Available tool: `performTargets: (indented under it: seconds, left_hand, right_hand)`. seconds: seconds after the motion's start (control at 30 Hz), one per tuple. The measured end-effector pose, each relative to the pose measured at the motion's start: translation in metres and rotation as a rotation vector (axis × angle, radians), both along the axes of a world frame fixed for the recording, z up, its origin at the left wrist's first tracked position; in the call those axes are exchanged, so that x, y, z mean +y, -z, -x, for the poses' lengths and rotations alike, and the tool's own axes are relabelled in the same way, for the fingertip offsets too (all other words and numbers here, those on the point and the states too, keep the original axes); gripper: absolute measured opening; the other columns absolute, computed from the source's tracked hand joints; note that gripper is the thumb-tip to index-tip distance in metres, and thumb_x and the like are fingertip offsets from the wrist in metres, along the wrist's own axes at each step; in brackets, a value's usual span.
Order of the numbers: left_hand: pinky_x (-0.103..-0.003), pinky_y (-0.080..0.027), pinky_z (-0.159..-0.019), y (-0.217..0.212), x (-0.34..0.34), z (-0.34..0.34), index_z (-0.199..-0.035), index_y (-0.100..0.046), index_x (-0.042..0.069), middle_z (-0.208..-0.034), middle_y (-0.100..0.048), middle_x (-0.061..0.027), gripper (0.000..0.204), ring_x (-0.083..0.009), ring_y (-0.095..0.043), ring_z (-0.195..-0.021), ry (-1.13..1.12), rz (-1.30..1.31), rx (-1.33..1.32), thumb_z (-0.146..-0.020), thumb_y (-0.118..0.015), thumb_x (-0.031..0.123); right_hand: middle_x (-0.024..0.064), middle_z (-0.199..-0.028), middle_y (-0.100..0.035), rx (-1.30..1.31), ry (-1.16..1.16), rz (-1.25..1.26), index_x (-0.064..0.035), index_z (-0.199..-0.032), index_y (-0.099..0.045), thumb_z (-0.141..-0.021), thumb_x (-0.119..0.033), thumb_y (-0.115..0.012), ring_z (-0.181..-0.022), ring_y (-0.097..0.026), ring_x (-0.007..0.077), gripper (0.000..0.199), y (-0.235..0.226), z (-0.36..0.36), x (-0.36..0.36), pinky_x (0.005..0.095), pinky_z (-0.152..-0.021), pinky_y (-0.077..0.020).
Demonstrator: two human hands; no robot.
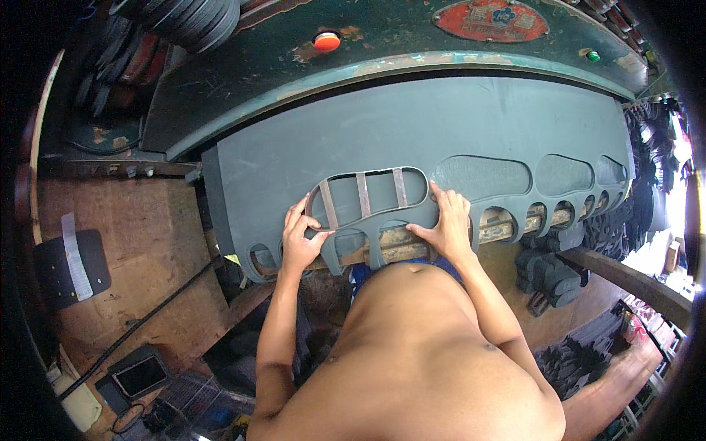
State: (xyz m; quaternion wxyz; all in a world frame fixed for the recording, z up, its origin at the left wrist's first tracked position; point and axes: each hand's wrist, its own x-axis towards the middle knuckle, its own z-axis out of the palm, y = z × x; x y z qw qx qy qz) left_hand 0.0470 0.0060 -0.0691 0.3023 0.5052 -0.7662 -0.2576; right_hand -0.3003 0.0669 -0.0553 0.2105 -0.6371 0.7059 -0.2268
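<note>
A sole-shaped metal cutting die (362,195) with three crossbars lies on a thick dark grey foam sheet (331,132), near the sheet's scalloped front edge. My left hand (300,237) grips the die's left end, its fingers against the outside and its thumb at the lower rim. At the die's right end, my right hand (450,220) presses a fingertip to the rim, while its thumb is spread down toward the sheet's front edge. Right of it, sole-shaped outlines (482,176) are cut into the sheet. Rounded cut-out gaps run along the front edge.
Behind the sheet rises a green machine beam (390,55) with a red button (326,41) and a green one (593,56). Dark cut soles (551,272) are stacked at the right, by a wooden bar (625,283). A brown board (132,242) lies left, with a black cable across it.
</note>
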Motion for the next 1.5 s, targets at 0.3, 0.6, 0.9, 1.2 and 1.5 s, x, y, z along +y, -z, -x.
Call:
performTargets:
  seconds: [0.3,0.6,0.9,1.2,1.5]
  left_hand:
    - [-0.053,-0.048,-0.105,-0.005,-0.003,-0.001,-0.078,-0.060,0.006,-0.148,-0.060,-0.0219,0.039,-0.0431,-0.061,-0.125,0.006,0.004,-0.018,-0.062,-0.095,0.009]
    - [-0.052,-0.041,-0.111,-0.003,-0.002,0.002,-0.080,-0.059,0.007,-0.149,-0.059,-0.0216,0.040,-0.0408,-0.061,-0.124,0.007,0.016,-0.038,-0.061,-0.095,0.012]
    - [-0.054,-0.043,-0.110,0.000,-0.001,0.000,-0.081,-0.058,0.008,-0.149,-0.059,-0.0216,0.041,-0.0420,-0.060,-0.128,-0.036,-0.042,0.006,-0.062,-0.094,0.011]
    - [-0.051,-0.042,-0.114,-0.002,-0.002,-0.005,-0.116,-0.060,0.006,-0.156,-0.051,-0.0216,0.058,-0.0435,-0.054,-0.134,0.002,-0.144,0.153,-0.068,-0.092,0.007]
    - [-0.053,-0.031,-0.122,-0.024,-0.013,-0.027,-0.130,-0.067,0.007,-0.159,-0.046,-0.0143,0.070,-0.0401,-0.038,-0.148,-0.009,-0.153,-0.274,-0.068,-0.093,0.022]
  right_hand:
    - [0.0103,-0.114,-0.061,-0.048,0.024,0.028,-0.0076,-0.136,-0.060,-0.061,-0.034,-0.097,-0.113,-0.055,0.0318,0.088,0.006,0.001,0.002,0.0459,-0.104,-0.0382]
    - [0.0109,-0.114,-0.060,-0.020,0.010,0.003,-0.0056,-0.132,-0.062,-0.060,-0.035,-0.098,-0.112,-0.055,0.0321,0.085,0.002,-0.001,-0.001,0.0460,-0.103,-0.0388]
    - [0.0106,-0.114,-0.060,-0.001,-0.010,0.013,-0.0064,-0.136,-0.061,-0.062,-0.037,-0.097,-0.111,-0.055,0.0312,0.087,0.003,0.000,0.001,0.0470,-0.104,-0.0386]
    - [0.0109,-0.113,-0.061,-0.049,0.007,0.004,-0.0059,-0.140,-0.058,-0.059,-0.035,-0.099,-0.111,-0.056,0.0317,0.095,0.004,0.001,-0.002,0.0464,-0.103,-0.0389]
    - [0.0143,-0.115,-0.060,0.022,-0.016,-0.003,-0.0066,-0.142,-0.059,-0.059,-0.041,-0.098,-0.113,-0.055,0.0345,0.098,0.004,0.001,-0.001,0.0481,-0.103,-0.0397]
